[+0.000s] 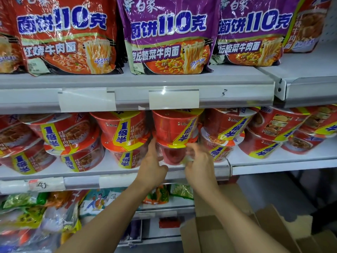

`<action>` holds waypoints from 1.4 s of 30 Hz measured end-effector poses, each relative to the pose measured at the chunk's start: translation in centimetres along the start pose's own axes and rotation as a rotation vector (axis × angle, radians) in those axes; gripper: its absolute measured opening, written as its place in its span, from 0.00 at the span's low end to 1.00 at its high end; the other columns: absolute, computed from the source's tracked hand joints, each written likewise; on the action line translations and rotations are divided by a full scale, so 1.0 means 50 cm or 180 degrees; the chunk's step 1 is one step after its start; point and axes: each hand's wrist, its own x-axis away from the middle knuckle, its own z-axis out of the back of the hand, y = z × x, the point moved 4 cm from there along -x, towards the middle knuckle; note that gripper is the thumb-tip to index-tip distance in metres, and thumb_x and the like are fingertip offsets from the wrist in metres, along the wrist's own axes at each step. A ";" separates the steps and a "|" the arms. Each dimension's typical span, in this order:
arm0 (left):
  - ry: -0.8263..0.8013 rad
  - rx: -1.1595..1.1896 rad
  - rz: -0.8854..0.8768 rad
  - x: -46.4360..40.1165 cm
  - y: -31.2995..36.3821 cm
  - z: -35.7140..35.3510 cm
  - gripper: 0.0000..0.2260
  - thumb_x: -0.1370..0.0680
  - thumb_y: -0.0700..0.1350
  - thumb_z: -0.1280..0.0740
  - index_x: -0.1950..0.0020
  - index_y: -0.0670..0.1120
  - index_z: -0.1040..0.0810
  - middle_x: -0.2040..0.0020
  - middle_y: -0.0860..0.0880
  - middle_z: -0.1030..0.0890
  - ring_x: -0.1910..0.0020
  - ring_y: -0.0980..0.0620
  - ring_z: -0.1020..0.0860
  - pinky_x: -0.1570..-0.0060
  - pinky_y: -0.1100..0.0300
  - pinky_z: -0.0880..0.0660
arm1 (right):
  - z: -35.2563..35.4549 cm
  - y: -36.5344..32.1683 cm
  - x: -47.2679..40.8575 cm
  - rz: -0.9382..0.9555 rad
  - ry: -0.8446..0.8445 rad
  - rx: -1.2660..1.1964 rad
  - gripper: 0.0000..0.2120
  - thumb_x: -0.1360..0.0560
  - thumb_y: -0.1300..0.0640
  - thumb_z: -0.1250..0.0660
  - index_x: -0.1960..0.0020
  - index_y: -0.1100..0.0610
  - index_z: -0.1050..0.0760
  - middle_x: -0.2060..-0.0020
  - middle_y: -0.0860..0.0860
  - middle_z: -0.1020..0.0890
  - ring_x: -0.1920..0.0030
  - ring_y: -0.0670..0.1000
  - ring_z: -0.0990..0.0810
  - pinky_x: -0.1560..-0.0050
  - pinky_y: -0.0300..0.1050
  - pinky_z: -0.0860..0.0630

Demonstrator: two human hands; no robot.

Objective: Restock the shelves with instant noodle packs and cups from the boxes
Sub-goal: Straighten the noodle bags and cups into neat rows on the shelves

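We reach both hands to the middle shelf (182, 169), where red noodle cups stand two high in a row. Our left hand (152, 166) presses its fingers against the left side of the lower cup (171, 156) in the centre stack, thumb spread below near the shelf lip. Our right hand (198, 161) comes in from the other side, fingers curled at the cup's right rim; it is blurred, so we cannot tell if it truly grips. Between the two hands the cup sits at the front edge of the shelf, and a second cup (175, 126) rests on top of it, tilted a little to the right.

More stacked cups flank it: one pair (125, 137) just to the left, another pair (222, 136) just to the right, leaning. Further cups fill the shelf to both ends.

On the top shelf (136, 81) stand large noodle packs: a red pack (67, 37) on the left, and two purple packs (167, 33) side by side to its right.

Below, the bottom shelf holds mixed bags (36, 212), too blurred to read. At lower right an open cardboard box (228, 232) stands on the floor beside the shelves, its flaps up, partly hidden by our right forearm.
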 end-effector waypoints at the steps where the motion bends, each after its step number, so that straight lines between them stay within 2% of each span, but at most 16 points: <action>1: 0.0005 0.0085 -0.0012 0.007 0.000 -0.002 0.41 0.26 0.29 0.37 0.22 0.53 0.54 0.24 0.50 0.38 0.34 0.48 0.27 0.43 0.55 0.25 | 0.008 0.011 -0.010 -0.0169 0.0064 -0.0076 0.22 0.29 0.73 0.36 0.37 0.60 0.28 0.47 0.54 0.22 0.45 0.53 0.23 0.44 0.49 0.24; 4: 0.0024 0.0103 -0.0084 0.007 -0.006 0.002 0.39 0.26 0.29 0.37 0.23 0.53 0.50 0.25 0.51 0.37 0.33 0.50 0.28 0.41 0.54 0.25 | 0.019 0.027 -0.040 -0.0384 -0.0222 -0.0132 0.28 0.28 0.71 0.34 0.30 0.58 0.34 0.40 0.55 0.24 0.39 0.55 0.26 0.38 0.49 0.27; 6: 0.0002 0.0003 -0.0084 -0.002 -0.012 0.007 0.37 0.26 0.30 0.37 0.23 0.52 0.48 0.26 0.51 0.36 0.33 0.50 0.29 0.39 0.53 0.27 | 0.019 0.023 -0.045 -0.0274 -0.0368 -0.0042 0.29 0.28 0.72 0.35 0.29 0.58 0.34 0.38 0.55 0.24 0.38 0.54 0.26 0.38 0.45 0.30; 8: -0.0001 -0.0116 -0.0057 -0.009 -0.015 0.009 0.38 0.26 0.30 0.36 0.22 0.52 0.48 0.26 0.51 0.35 0.33 0.51 0.29 0.37 0.53 0.27 | 0.019 0.019 -0.043 -0.0160 -0.0299 0.0009 0.27 0.29 0.73 0.36 0.31 0.60 0.32 0.39 0.56 0.23 0.38 0.55 0.25 0.38 0.44 0.30; 11: -0.0070 -0.0139 0.0028 -0.019 -0.019 0.011 0.40 0.26 0.31 0.36 0.22 0.53 0.52 0.25 0.51 0.37 0.31 0.50 0.30 0.37 0.52 0.27 | 0.014 0.014 -0.036 -0.0064 -0.0152 0.0122 0.26 0.31 0.75 0.36 0.34 0.62 0.29 0.41 0.57 0.23 0.40 0.57 0.25 0.40 0.46 0.30; 14: -0.0202 -0.0033 0.0071 -0.022 -0.027 0.009 0.44 0.26 0.30 0.36 0.22 0.57 0.58 0.23 0.52 0.41 0.30 0.49 0.31 0.36 0.48 0.28 | 0.007 0.016 -0.027 -0.0103 -0.0199 0.0174 0.28 0.30 0.75 0.37 0.32 0.61 0.32 0.39 0.55 0.26 0.37 0.55 0.28 0.36 0.46 0.31; 17: -0.0240 0.0183 -0.0012 -0.010 -0.031 0.000 0.43 0.26 0.28 0.37 0.23 0.56 0.57 0.23 0.52 0.42 0.29 0.50 0.33 0.37 0.56 0.29 | 0.015 0.026 -0.033 -0.0113 -0.0127 -0.0028 0.29 0.30 0.73 0.37 0.30 0.60 0.33 0.37 0.55 0.26 0.36 0.55 0.28 0.35 0.52 0.29; 19: -0.0251 0.0191 -0.0058 -0.001 -0.032 -0.007 0.41 0.26 0.29 0.38 0.23 0.55 0.54 0.24 0.52 0.40 0.28 0.51 0.34 0.42 0.61 0.29 | 0.022 0.028 -0.043 -0.0103 -0.0206 -0.0018 0.32 0.29 0.73 0.36 0.27 0.59 0.36 0.35 0.56 0.26 0.35 0.56 0.28 0.34 0.51 0.30; 22: -0.0226 0.0043 -0.0099 -0.006 -0.036 -0.004 0.40 0.26 0.29 0.37 0.23 0.54 0.53 0.24 0.52 0.39 0.27 0.51 0.35 0.37 0.57 0.31 | 0.020 0.022 -0.047 -0.0017 -0.0296 0.0217 0.31 0.30 0.73 0.36 0.29 0.59 0.34 0.38 0.56 0.23 0.38 0.57 0.25 0.37 0.47 0.29; 27: -0.0157 -0.0154 -0.0014 -0.021 -0.037 0.010 0.42 0.26 0.30 0.36 0.22 0.54 0.54 0.25 0.51 0.37 0.28 0.50 0.34 0.32 0.49 0.32 | 0.014 0.015 -0.028 0.0046 -0.0208 0.0349 0.29 0.30 0.75 0.37 0.31 0.60 0.31 0.44 0.56 0.20 0.44 0.56 0.22 0.43 0.47 0.25; 31: -0.0161 -0.0160 0.0023 -0.022 -0.037 0.010 0.42 0.26 0.29 0.36 0.22 0.54 0.53 0.25 0.51 0.36 0.28 0.51 0.34 0.32 0.51 0.32 | 0.016 0.010 -0.019 0.0039 -0.0213 0.0437 0.26 0.32 0.77 0.36 0.36 0.63 0.28 0.48 0.59 0.20 0.48 0.57 0.22 0.47 0.48 0.24; 34: -0.0128 -0.0163 0.0035 -0.027 -0.042 0.017 0.42 0.27 0.29 0.36 0.22 0.55 0.53 0.26 0.50 0.34 0.28 0.51 0.33 0.32 0.50 0.31 | 0.017 0.005 -0.025 0.0064 -0.0224 0.0540 0.25 0.31 0.76 0.37 0.35 0.63 0.28 0.46 0.58 0.20 0.46 0.57 0.22 0.45 0.48 0.24; 39: -0.0097 -0.0397 -0.0025 -0.018 -0.034 0.010 0.43 0.27 0.30 0.34 0.22 0.54 0.54 0.24 0.50 0.37 0.28 0.48 0.35 0.34 0.54 0.33 | 0.022 0.013 -0.049 0.0080 -0.0344 0.0670 0.29 0.31 0.76 0.38 0.32 0.60 0.31 0.42 0.58 0.22 0.42 0.58 0.24 0.42 0.48 0.27; 42: -0.0119 -0.0456 -0.0075 -0.012 -0.028 0.007 0.42 0.27 0.30 0.35 0.22 0.52 0.54 0.25 0.50 0.37 0.27 0.49 0.35 0.37 0.59 0.34 | 0.025 0.013 -0.059 0.0087 -0.0366 0.0903 0.24 0.30 0.74 0.38 0.35 0.60 0.29 0.44 0.58 0.20 0.44 0.60 0.22 0.46 0.49 0.26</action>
